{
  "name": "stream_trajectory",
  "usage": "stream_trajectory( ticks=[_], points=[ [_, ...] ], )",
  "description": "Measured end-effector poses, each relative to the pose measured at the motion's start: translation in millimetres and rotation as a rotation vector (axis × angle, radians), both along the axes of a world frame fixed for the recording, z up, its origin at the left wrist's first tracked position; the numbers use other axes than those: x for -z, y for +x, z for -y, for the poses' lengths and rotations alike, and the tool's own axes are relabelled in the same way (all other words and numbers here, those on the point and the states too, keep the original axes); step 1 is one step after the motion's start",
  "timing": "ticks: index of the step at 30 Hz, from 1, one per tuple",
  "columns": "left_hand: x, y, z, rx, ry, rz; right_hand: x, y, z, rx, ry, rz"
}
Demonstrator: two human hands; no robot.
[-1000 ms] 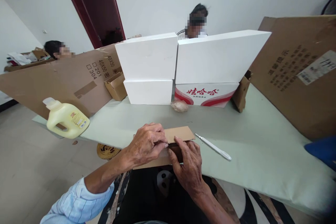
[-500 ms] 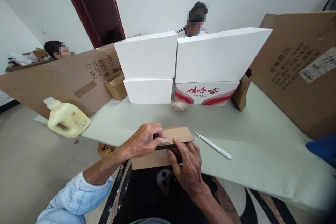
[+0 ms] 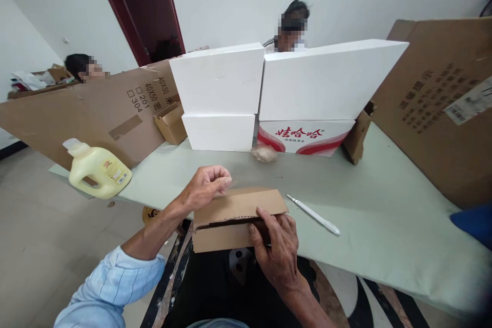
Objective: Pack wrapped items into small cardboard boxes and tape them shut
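Note:
A small brown cardboard box (image 3: 238,201) lies at the front edge of the table, a narrow dark gap showing along its flap. My right hand (image 3: 277,246) grips its right end, fingertips on the flap edge and thumb at the front panel. Just above the box's far left edge, my left hand (image 3: 205,188) is raised with thumb and fingers pinched together. Whatever sits in that pinch, if anything, is too small to make out. To the right of the box rests a white-handled scalpel (image 3: 314,215), its blade toward the far left.
White boxes (image 3: 219,82) stand stacked at the back, above a red-and-white printed carton (image 3: 307,137). A crumpled plastic lump (image 3: 264,154) lies before them. A yellow detergent bottle (image 3: 100,171) stands left. Large cardboard panels (image 3: 434,92) flank the table (image 3: 384,225). Two people sit beyond.
My left hand has come off the flap edge and moved up and left. More of the box top now shows. My right hand keeps its grip on the box.

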State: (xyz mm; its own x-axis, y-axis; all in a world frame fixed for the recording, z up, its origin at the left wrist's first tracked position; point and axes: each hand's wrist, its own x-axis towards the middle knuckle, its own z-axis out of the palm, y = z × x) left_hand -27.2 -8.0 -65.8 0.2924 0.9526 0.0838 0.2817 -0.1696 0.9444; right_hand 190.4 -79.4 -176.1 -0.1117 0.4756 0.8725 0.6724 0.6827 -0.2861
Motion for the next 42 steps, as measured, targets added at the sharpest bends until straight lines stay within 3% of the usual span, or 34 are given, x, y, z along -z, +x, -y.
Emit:
stream_trajectory(
  ticks=[5,10,14,18,23,28,33,42],
  points=[
    [15.8,-15.0,-41.2,-0.063,0.117,-0.05,1.5,-0.5,3.6,0.001,-0.019,-0.016],
    [41.8,-7.5,-107.0,-0.023,0.263,-0.226,2.4,-2.1,6.4,0.031,-0.033,-0.023],
    [56.9,22.8,-162.4,0.043,0.427,-0.422,0.2,-1.0,7.6,0.042,-0.041,-0.024],
    [66.8,69.5,-213.3,0.129,0.603,-0.614,-1.1,2.2,6.7,0.007,-0.072,-0.055],
    [91.0,122.8,-257.7,0.229,0.735,-0.832,-2.5,6.6,6.3,-0.009,-0.063,-0.07],
    [120.1,135.5,-267.3,0.319,0.804,-0.991,0.6,7.6,4.4,0.014,-0.074,-0.078],
    [130.9,124.5,-259.5,0.386,0.855,-1.081,5.8,7.1,-1.7,-0.033,-0.053,-0.08],
    [143.7,118.1,-207.8,0.352,0.763,-1.101,-8.6,6.6,-0.6,-0.03,-0.125,-0.084]
  ],
)
